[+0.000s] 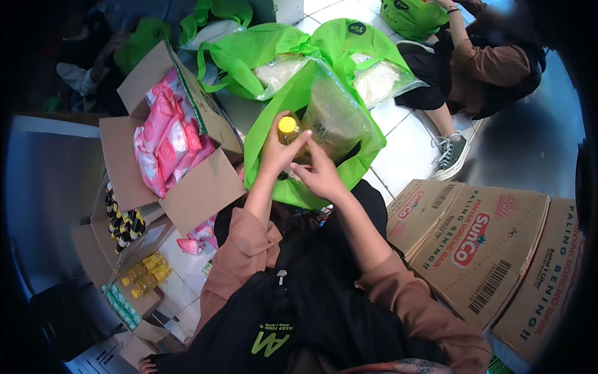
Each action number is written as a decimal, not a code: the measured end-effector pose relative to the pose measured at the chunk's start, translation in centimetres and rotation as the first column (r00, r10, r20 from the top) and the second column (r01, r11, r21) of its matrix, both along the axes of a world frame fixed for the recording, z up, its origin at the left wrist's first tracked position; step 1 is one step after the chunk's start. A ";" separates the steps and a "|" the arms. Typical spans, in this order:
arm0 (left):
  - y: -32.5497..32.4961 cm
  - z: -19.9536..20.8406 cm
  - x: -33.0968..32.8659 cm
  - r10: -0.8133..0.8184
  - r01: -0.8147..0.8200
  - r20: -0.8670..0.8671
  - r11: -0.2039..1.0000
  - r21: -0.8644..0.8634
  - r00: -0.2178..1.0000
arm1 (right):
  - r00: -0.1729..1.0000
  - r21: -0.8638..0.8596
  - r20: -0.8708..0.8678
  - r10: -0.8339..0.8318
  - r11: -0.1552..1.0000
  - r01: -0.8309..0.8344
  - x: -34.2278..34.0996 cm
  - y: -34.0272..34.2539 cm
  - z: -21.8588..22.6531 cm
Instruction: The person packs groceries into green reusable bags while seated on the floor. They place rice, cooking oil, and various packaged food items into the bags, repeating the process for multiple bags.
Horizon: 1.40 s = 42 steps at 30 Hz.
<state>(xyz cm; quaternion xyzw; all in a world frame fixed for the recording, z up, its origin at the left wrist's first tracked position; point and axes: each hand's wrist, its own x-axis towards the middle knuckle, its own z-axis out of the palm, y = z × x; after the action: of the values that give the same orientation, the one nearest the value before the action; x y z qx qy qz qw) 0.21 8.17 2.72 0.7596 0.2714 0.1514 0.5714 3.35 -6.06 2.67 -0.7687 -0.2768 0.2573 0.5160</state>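
Observation:
An oil bottle (288,126) with a yellow cap stands upright in my left hand (277,149), whose thumb and fingers wrap round it. Beside it, my right hand (322,171) has its fingers apart, with the fingertips close to the bottle and to my left thumb; whether they touch it I cannot tell. Both hands are over the mouth of a bright green carry bag (257,149) in front of me. A large clear plastic pack of grain (339,112) sticks up out of this bag, behind the bottle. The bag's lower contents are mostly hidden.
Filled green bags (255,53) stand beyond mine. At left are an open carton (124,163) of pink packs (168,143), dark bottles with yellow bands (124,221) and more oil bottles (148,274). Cardboard cartons (479,249) line the right; another person (492,65) sits at far right.

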 end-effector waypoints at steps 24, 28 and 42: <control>0.7 -0.5 0.2 -0.039 0.024 -0.094 0.988 -0.154 0.995 | 0.808 -0.888 -0.327 0.490 0.133 -0.441 3.0 1.6 -8.6; -0.4 -1.4 -0.4 0.059 -0.061 -0.016 0.994 -0.087 0.998 | 0.765 -0.833 -0.294 0.573 0.239 -0.499 2.6 1.4 -8.2; -5.0 0.8 -0.4 0.489 -0.549 0.336 0.828 0.110 0.805 | 0.700 -0.849 -0.078 0.710 0.321 -0.421 -0.7 2.5 -10.6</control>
<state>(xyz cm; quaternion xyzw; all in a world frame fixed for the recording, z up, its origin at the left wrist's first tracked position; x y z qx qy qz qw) -0.20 3.14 3.49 0.6784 0.3649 0.4403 0.4613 2.63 -3.54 -7.96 -0.7939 -0.4550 0.3957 -0.0785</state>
